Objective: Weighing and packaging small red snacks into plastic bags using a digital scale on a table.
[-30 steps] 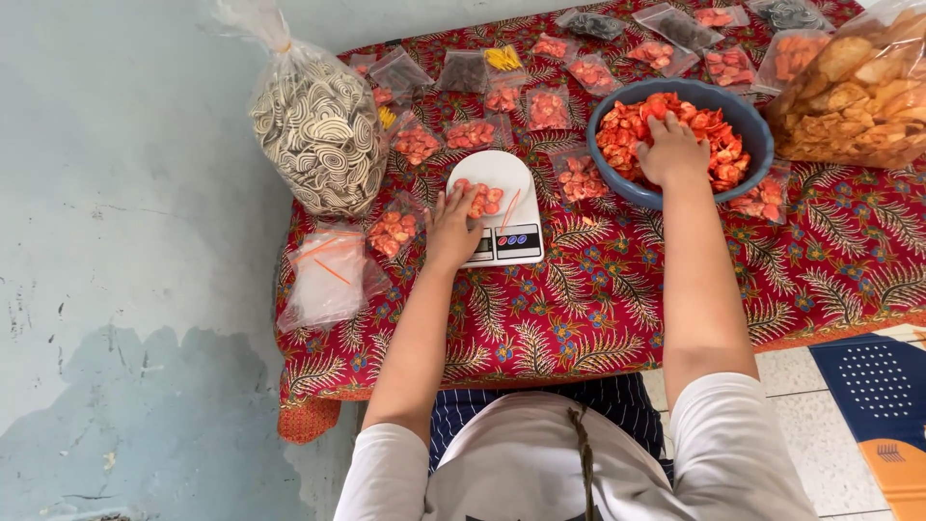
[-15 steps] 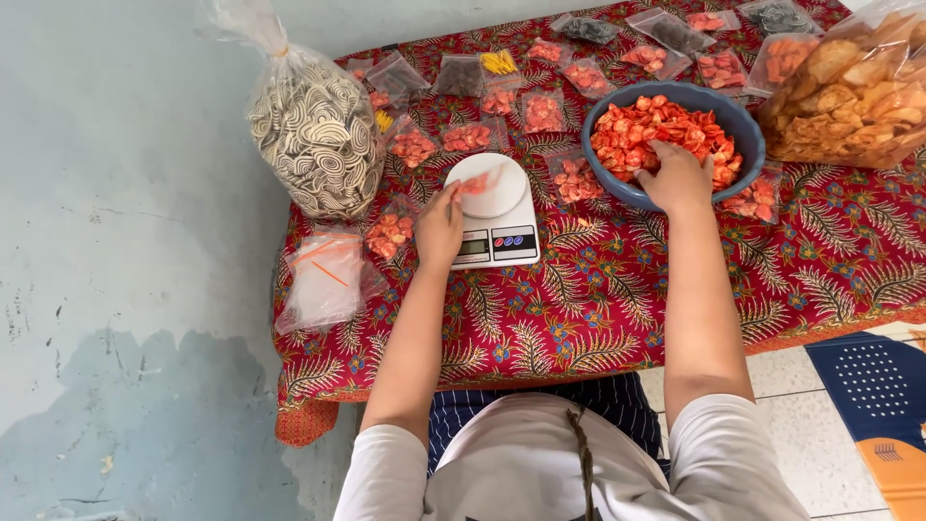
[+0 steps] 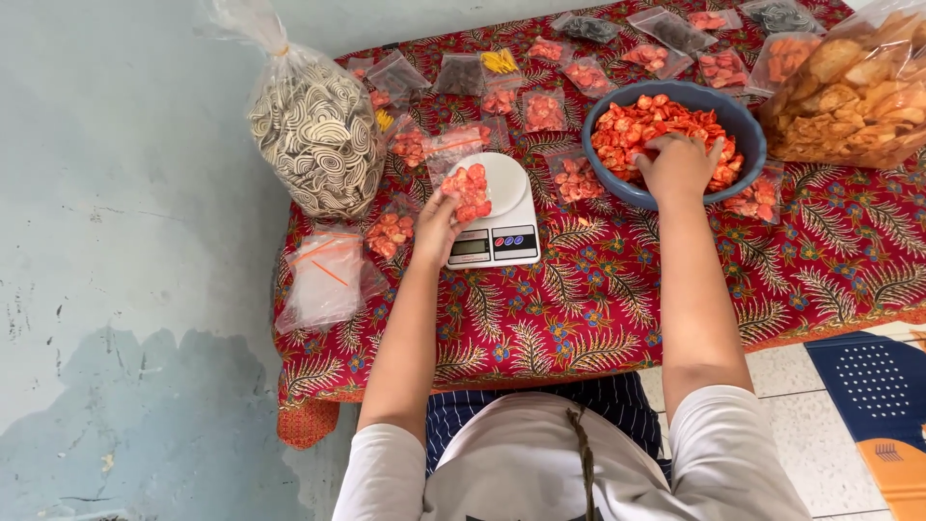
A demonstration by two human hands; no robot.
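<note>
- Clear plastic pouch point(image 3: 466, 183), part-filled with red-orange crackers: held up over the white kitchen scale point(image 3: 497, 212), pinched at its lower edge by the left hand point(image 3: 436, 227), fingers clamped on the film.
- Right hand point(image 3: 678, 166): lay on the heap of red-orange crackers point(image 3: 637, 121) in the blue bowl point(image 3: 748, 130), fingers spread and curled into the heap; whether any were gathered could not be told.
- Handling note, as a judgement: the pouch mouth was best kept upward and steady over the scale, so added crackers dropped in cleanly.
- Red patterned cloth point(image 3: 598, 299): bore filled small pouches point(image 3: 545, 111) beyond the scale.
- Large bag of swirl crackers point(image 3: 313, 135): stood at the left edge.
</note>
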